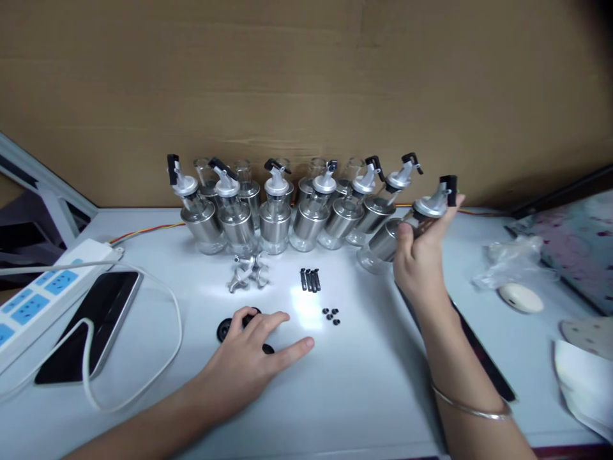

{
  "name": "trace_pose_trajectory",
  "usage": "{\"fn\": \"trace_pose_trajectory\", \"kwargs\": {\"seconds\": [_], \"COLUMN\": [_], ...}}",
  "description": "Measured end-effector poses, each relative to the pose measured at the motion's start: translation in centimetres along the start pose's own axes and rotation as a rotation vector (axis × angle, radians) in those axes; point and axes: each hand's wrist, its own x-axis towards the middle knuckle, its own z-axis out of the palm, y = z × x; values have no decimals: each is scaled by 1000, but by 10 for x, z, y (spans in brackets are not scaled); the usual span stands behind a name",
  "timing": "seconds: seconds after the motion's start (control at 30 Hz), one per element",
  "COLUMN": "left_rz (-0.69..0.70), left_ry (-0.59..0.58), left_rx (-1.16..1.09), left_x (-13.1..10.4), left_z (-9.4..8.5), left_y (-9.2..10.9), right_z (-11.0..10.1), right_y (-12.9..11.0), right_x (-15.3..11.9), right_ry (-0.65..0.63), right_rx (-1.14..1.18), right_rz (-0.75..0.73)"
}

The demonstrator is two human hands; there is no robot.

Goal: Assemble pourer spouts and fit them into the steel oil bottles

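Note:
My right hand (pixel 424 255) is wrapped round the neck of a glass and steel bottle (pixel 384 243) with a silver and black pourer top, at the right end of a row of similar bottles (pixel 275 223). My left hand (pixel 256 348) hovers over or rests on round black parts (pixel 224 329), fingers spread, partly covering them. Behind it lie silver spout pieces (pixel 249 273). Several small black levers (pixel 310 280) sit near the middle, with several tiny black plugs (pixel 331 315) in front of them.
A white power strip (pixel 57 287), a phone (pixel 90 329) and a looping white cable (pixel 178 319) occupy the left side. On the right are a dark flat object (pixel 483 354) under my forearm, clear plastic wrap (pixel 512 262) and a white oval item (pixel 520 298). Cardboard (pixel 306 83) stands behind.

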Motion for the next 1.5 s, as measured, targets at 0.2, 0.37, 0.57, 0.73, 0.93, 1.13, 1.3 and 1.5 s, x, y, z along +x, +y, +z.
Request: {"fn": "trace_pose_trajectory", "kwargs": {"seconds": [0.2,0.37,0.57,0.73,0.93,1.13,1.3,1.5], "left_rz": [-58,-153,-451,-760,-759,-823,-801,-670], "left_ry": [-9,145,341,277,182,171,96,56], "left_rx": [-102,-407,-314,-467,-524,-564,-518,-460], "left_x": [1,-3,2,4,3,3,6,7], "left_z": [-4,-13,-21,-10,-3,1,-2,-7], "left_y": [-1,-13,-36,-47,-49,-53,-55,-54], "right_z": [15,25,30,32,37,26,18,19], "right_y": [1,-9,-8,-2,5,-24,-55,-60], "right_x": [-10,-20,-18,-13,-7,-16,-27,-32], "right_ry": [-34,-89,-62,-25,-15,60,95,56], "right_rx": [-78,-37,1,13,29,37,59,89], "right_rz": [105,124,99,111,141,120,8,-38]}}
